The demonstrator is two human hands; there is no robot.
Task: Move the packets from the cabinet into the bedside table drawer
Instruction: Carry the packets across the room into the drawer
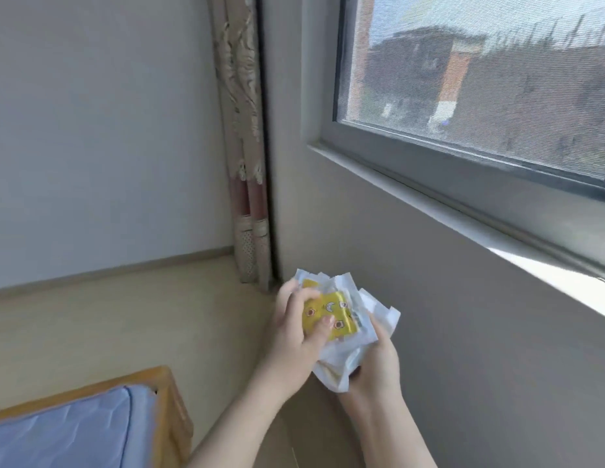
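The packets (353, 352) are bunched between both hands, held in the air above the pale floor (91, 315), close to the wall under the window (480, 79). Most are crinkly white wrappers, soft and puffy; a flat, square yellow packet (331, 315) with small cartoon prints lies on top. The left hand (291, 336) curls over the yellow packet, thumb pressing it. The right hand (375, 369) grips the white ones from below. Lower left are a wooden bed frame (169, 400) corner and a blue mattress (57, 430). A patterned curtain (243, 146) hangs behind.

Left hand (292, 336) partly hides the yellow packet (339, 320), right hand (375, 366) the white packets (383, 314)
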